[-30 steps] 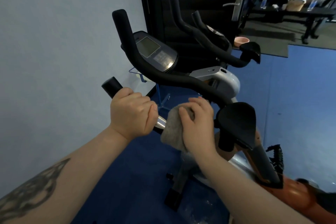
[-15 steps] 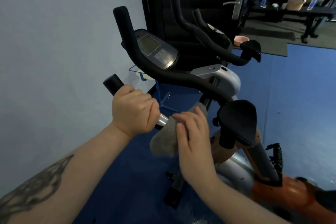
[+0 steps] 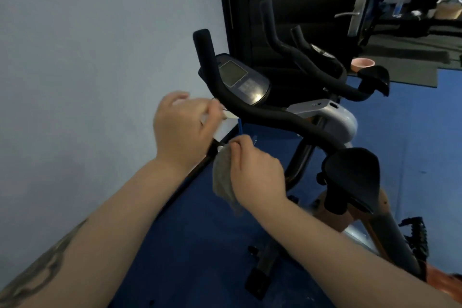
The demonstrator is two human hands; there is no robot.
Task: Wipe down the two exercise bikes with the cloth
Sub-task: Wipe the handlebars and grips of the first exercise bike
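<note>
Both hands sit mid-frame beside the near bike [image 3: 287, 117]; left hand [image 3: 180, 127] loosely spread, blurred; right hand [image 3: 255, 170] pinching the grey cloth [image 3: 222, 180], which hangs below; handlebar wiping seems underway; next, press cloth onto the bar.

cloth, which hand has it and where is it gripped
The right hand pinches the grey cloth at its top edge; the rest hangs down. The left hand holds nothing.
</note>
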